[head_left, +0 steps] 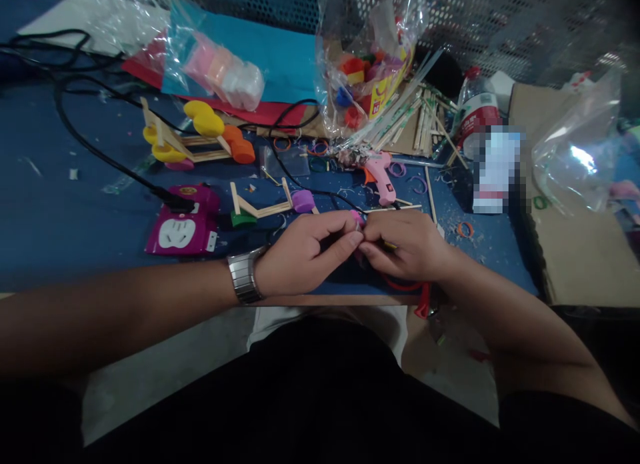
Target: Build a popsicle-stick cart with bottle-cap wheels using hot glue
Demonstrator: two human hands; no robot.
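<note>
My left hand [320, 247], with a metal watch on its wrist, is closed, thumb and forefinger pinching a small pink piece [357, 216]. Against its fingertips my right hand [405, 244] is closed too; a bit of something dark and yellow [390, 246] shows under its fingers, too covered to name. Both hands meet just above the table's front edge. Beside the left hand lies a stick frame [273, 209] with a purple cap and a green cap on it. Red handles [423, 301], perhaps of scissors, stick out over the edge below my right hand.
A pink glue gun [383, 177] lies beyond my hands, its black cable crossing the table. At left are a purple power socket [183, 221] and a stick frame with yellow and orange caps [200, 137]. Bagged caps [367, 77], a bottle [477, 111] and cardboard [575, 251] lie around.
</note>
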